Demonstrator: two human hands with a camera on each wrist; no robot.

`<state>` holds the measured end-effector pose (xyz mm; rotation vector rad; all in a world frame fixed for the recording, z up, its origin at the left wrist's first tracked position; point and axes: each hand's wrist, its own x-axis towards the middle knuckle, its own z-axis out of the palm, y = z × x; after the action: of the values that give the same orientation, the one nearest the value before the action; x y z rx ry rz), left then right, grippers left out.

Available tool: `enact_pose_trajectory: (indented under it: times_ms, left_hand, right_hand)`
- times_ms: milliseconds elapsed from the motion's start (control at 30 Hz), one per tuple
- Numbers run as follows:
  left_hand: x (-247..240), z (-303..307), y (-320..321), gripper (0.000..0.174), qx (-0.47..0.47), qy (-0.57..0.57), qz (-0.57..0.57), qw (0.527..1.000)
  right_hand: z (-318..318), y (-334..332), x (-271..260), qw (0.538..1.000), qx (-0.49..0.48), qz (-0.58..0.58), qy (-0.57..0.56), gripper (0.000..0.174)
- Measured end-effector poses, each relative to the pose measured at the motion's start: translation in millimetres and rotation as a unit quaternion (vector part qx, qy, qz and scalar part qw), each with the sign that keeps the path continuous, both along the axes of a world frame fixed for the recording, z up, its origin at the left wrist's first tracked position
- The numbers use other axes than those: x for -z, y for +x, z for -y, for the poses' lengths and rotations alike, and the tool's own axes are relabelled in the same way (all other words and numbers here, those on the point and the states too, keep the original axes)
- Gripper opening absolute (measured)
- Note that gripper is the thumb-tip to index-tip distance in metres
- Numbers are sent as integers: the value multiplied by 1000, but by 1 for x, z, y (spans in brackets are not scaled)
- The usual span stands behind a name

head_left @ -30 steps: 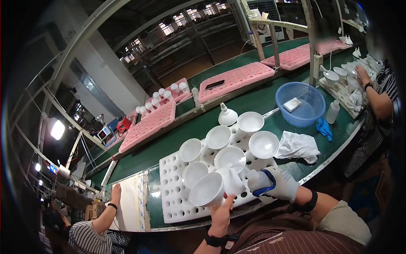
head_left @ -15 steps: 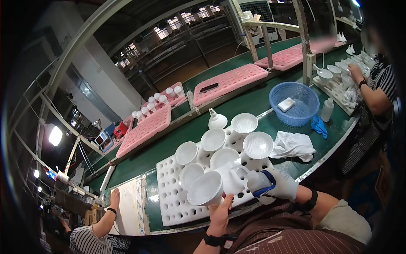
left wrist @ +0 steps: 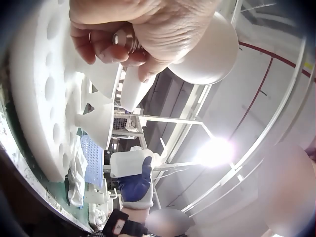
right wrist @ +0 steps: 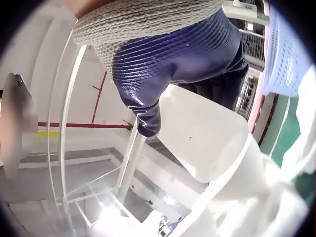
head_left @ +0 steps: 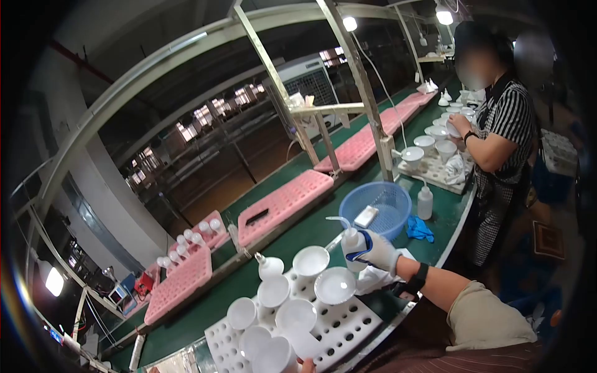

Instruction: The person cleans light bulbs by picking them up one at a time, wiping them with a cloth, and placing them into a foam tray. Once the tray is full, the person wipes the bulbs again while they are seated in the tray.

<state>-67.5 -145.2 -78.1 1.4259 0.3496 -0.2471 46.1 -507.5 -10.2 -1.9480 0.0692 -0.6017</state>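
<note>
My bare left hand (left wrist: 143, 29) grips a white reflector lamp (left wrist: 212, 49) near its metal screw base. In the head view this lamp (head_left: 273, 355) is low at the bottom edge, overlapping the white foam tray (head_left: 345, 332). More reflector lamps (head_left: 295, 317) stand in the tray, faces up; one lamp (head_left: 270, 267) behind them has its screw base upward. My gloved right hand (head_left: 380, 253) holds a white squeeze bottle (head_left: 353, 245) with a bent spout, upright close to the blue basket. The blue-coated glove (right wrist: 182, 59) wraps the bottle (right wrist: 202, 133) in the right wrist view.
A blue basket (head_left: 395, 214) holds a white block (head_left: 367, 216). Near it are another squeeze bottle (head_left: 425, 204), a blue glove (head_left: 420, 229) and a white cloth (head_left: 373, 280). Pink foam trays (head_left: 286, 205) line the far side. At right, a person (head_left: 507, 124) handles lamps.
My right hand has carried the squeeze bottle away from the lamp in my left hand, up and over toward the basket. The head view has turned right; the left hand still holds its lamp.
</note>
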Motion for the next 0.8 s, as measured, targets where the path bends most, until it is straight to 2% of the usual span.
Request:
enact_pose_trajectory:
  times_ms: [33,67,100,167,200,333,433,467,500,533,567,600,633,667,700,733,767,800]
  left_hand:
    - [12,-1,2,16,19,16,26,999]
    - [30,-4,8,14,20,18,74,997]
    - [48,-9,10,13,19,21,117,993]
    - [20,-6,-4,12,45,26,55,997]
    - [18,-4,-10,9,19,0,74,997]
    - [68,-21,-2,7,11,82,147,986]
    - [43,-15,-9,7,15,52,110,993]
    - [40,-14,-8,7,8,53,107,993]
    - [38,-13,-10,16,22,23,89,996]
    - [34,-15,-11,26,32,-8,69,997]
    - [32,-9,-6,28,-29,-61,103,992]
    - [26,-7,-7,31,-36,-24,77,996]
    - [-1,7,-10,30,-14,-42,82,996]
    - [-7,11,-10,25,23,-10,89,996]
    - [8,8,-8,19,74,35,103,991]
    - [4,22,-6,14,110,59,119,985]
    - [-12,33,-9,12,114,26,92,989]
    - [-15,42,-10,13,124,6,97,988]
  right_hand:
    - [2,11,7,1000,5,18,-3,51]
    - [-4,14,1,1000,0,-13,17,52]
    - [-4,34,26,999,25,-23,10,53]
    - [-17,40,27,996,60,-65,21,53]
    - [-20,48,38,994,65,-73,53,54]
    - [-20,66,59,986,96,-136,24,58]
    - [-8,73,87,987,78,-136,26,61]
    - [-3,71,91,990,63,-121,31,68]
    - [4,65,98,994,90,-55,4,79]
    - [0,40,75,995,96,-37,14,81]
    - [-8,13,53,993,65,14,94,75]
    - [-7,-4,51,987,1,43,156,66]
    - [-20,-28,35,956,-99,66,270,62]
    - [-40,-52,23,917,-159,45,364,60]
    - [-59,-73,8,898,-207,-21,388,60]
    - [-69,-87,9,883,-265,-64,381,60]
    - [-83,-99,11,868,-316,-103,369,61]
    - [-97,-104,14,873,-312,-147,344,62]
